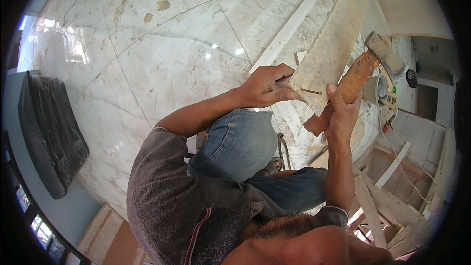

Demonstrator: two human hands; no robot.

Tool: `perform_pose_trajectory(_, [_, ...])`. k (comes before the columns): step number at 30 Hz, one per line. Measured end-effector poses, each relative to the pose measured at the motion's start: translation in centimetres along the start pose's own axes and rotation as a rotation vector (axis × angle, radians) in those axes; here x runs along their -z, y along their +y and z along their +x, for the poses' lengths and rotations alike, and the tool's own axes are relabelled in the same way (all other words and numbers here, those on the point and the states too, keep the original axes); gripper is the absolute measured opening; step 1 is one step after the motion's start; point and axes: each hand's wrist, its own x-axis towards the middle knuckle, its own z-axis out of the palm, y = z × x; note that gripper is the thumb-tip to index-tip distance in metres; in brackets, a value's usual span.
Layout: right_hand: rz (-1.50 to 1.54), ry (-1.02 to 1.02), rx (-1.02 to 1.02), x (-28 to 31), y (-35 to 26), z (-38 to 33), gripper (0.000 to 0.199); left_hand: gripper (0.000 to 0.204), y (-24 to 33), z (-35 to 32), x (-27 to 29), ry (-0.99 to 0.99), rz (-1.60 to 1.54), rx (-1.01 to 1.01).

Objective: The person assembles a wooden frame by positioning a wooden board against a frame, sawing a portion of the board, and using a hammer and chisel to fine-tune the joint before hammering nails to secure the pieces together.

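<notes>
A long, worn wooden board (338, 27) slants from the top of the view down toward me. My left hand (269, 87) grips its near left corner, thumb and fingers pinching the edge. A nail (311, 91) sticks out of the board's near end, its head toward the right. My right hand (342, 113) is wrapped round the brown wooden handle of a hammer (359, 76), with the thumb laid up close to the nail head. The hammer's grey metal head (385, 55) points away to the upper right, apart from the nail.
Pale marble-look tiles (186, 34) spread to the left, stained in places. A white strip (287, 29) lies beside the board. On the right stand a bucket with tools (378, 91) and wooden framing (373, 206). A black wrapped panel (51, 132) is at far left.
</notes>
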Motion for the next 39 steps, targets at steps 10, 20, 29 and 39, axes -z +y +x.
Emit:
perform_pose_trajectory(10, [-0.031,-0.034,0.047,-0.5,-0.2,0.0,0.062,0.064,2.8,6.4,2.2,-0.167,-0.350,0.455])
perform_pose_trajectory(20, [-0.124,-0.062,0.130,0.5,-0.6,0.1,0.050,0.054,3.1,7.1,0.2,-0.050,-0.307,0.473])
perform_pose_trajectory(29, [-0.753,-0.153,0.177,6.4,-3.7,-3.3,0.046,0.048,1.7,7.6,2.1,-0.173,-0.341,0.418])
perform_pose_trajectory(39, [-1.031,-0.378,0.337,8.2,-8.0,-5.9,0.055,0.045,3.1,7.6,2.5,-0.196,-0.241,0.473])
